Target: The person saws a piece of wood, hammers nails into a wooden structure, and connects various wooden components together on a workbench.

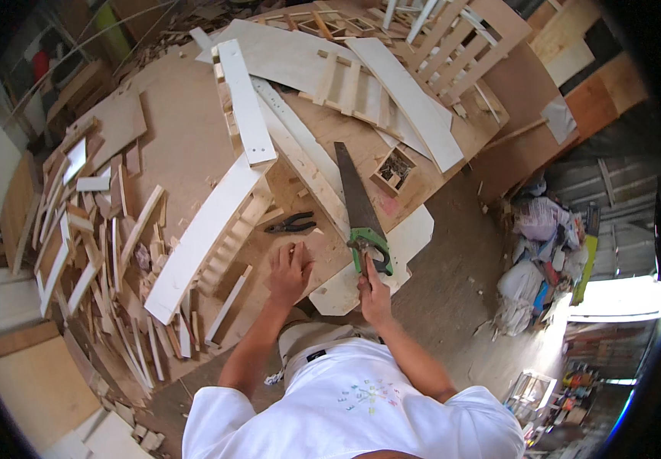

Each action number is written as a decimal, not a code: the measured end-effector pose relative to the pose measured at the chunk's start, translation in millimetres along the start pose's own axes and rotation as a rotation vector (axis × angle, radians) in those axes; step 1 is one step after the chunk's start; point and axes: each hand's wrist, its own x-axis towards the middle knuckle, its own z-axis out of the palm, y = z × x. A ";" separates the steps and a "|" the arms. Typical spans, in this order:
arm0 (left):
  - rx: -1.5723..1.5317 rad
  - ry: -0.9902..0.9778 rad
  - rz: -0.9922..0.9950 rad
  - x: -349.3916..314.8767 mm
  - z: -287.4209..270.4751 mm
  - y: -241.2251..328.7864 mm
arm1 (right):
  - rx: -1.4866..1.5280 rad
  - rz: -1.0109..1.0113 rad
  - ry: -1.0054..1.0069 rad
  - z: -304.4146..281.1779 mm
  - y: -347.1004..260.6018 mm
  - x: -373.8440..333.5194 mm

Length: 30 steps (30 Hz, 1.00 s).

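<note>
A handsaw (359,197) with a green handle lies pointing away from me, its dark blade beside a long white-faced board (300,138). My right hand (376,297) is closed at the near end of the saw's handle. My left hand (290,272) rests at the near edge of the worktable (181,99), fingers stretched forward and slightly apart, holding nothing. Just beyond it lie black-handled pliers (290,223). Left of that hand, a white-faced frame piece (204,241) with wooden slats under it meets another white board (246,103).
Wood strips (108,252) are heaped on the left. A small wooden box (394,170) of dark bits, apparently nails, sits right of the saw. Farther off are a ladder-like frame (346,88), a white plank (407,99) and a slatted panel (464,50). Bags (525,283) are piled on the right.
</note>
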 end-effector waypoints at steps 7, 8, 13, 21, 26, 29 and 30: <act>0.059 -0.093 -0.114 7.0 23.9 -35.9 | 0.167 0.126 0.061 1.0 -12.2 15.3; 0.077 -0.127 -0.134 6.2 32.7 -40.4 | 0.207 0.144 0.063 1.4 -11.9 19.1; 0.054 -0.031 -0.099 16.4 41.5 -2.8 | 0.329 0.152 0.124 -20.8 8.9 32.0; -0.362 0.021 -0.040 127.1 77.2 134.7 | 0.568 0.253 0.206 -94.3 72.4 125.1; -0.247 -0.094 -0.065 219.3 175.5 158.0 | 0.473 0.269 0.121 -134.6 152.8 218.1; -0.069 -0.085 -0.086 259.8 226.4 155.0 | 0.422 0.227 0.111 -155.8 179.2 261.2; -0.058 -0.067 -0.108 272.6 238.2 155.2 | 0.394 0.234 0.094 -161.0 189.5 271.4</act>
